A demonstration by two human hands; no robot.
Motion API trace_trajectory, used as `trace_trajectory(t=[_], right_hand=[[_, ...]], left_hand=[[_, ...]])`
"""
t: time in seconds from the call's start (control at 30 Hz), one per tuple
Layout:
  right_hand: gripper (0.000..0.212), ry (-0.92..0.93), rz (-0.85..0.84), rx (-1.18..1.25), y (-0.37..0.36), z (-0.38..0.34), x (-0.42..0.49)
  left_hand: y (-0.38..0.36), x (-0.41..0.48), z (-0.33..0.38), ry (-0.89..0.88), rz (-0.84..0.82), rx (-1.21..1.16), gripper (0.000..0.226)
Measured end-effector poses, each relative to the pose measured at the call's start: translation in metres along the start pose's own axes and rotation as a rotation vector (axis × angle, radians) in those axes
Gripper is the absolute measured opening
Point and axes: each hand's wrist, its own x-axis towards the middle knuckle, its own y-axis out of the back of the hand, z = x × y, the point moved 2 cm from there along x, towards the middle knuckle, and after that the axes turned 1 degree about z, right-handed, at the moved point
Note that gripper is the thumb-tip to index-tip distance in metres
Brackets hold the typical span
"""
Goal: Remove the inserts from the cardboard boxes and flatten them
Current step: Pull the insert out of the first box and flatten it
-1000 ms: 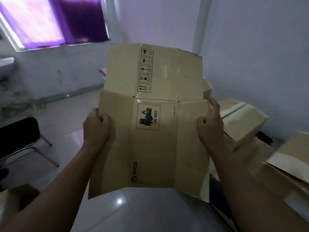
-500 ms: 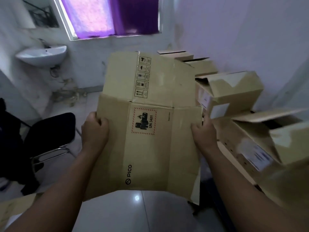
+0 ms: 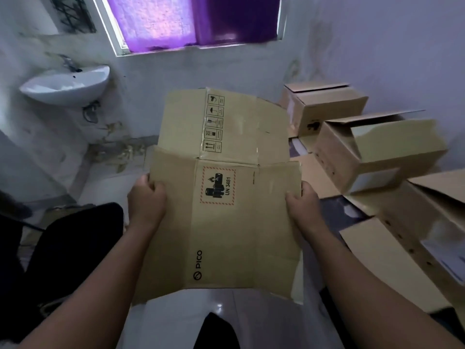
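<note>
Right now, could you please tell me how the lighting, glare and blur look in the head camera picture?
Head view: dim overall, lit mainly by the purple-curtained window; the flattened brown cardboard box held by the left hand and right hand is sharp enough to read its print; a small glare spot shows on the glossy white floor; the open cardboard boxes at right are blurred; wide-angle distortion slants the walls.

Dim interior lit chiefly by daylight through a purple-curtained window (image 3: 193, 20) at the top, which casts a violet tint over the pale walls. The left curtain panel glows bright; the right panel is darker. A small specular glare spot marks the glossy white floor tile (image 3: 219, 305) at lower centre. The lower left corner falls into near-black shadow. Wide-angle distortion bends the window frame and walls toward the edges. The open brown cardboard boxes (image 3: 377, 152) at right show motion blur; overall detail is soft.
</note>
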Motion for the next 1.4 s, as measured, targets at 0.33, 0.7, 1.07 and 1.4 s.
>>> trace_trajectory(t=[0.33,0.7,1.07,1.4], right_hand=[[0.018,-0.123,0.133,-0.015,-0.137,-0.043,0.221],[0.016,-0.248,0.213,-0.015,-0.246,-0.087,0.506],[0.015,-0.437,0.532,0.049,-0.345,-0.08,0.713],[0.04,-0.752,0.643,0.142,-0.345,0.004,0.822]], left_hand=[[-0.126,0.267,-0.009,-0.01,-0.169,-0.002,0.014],[-0.291,0.55,0.026,0.046,-0.393,0.043,0.015],[-0.496,0.8,0.04,0.031,-0.828,0.022,0.041],[-0.721,0.877,0.088,-0.294,-0.972,0.155,0.033]])
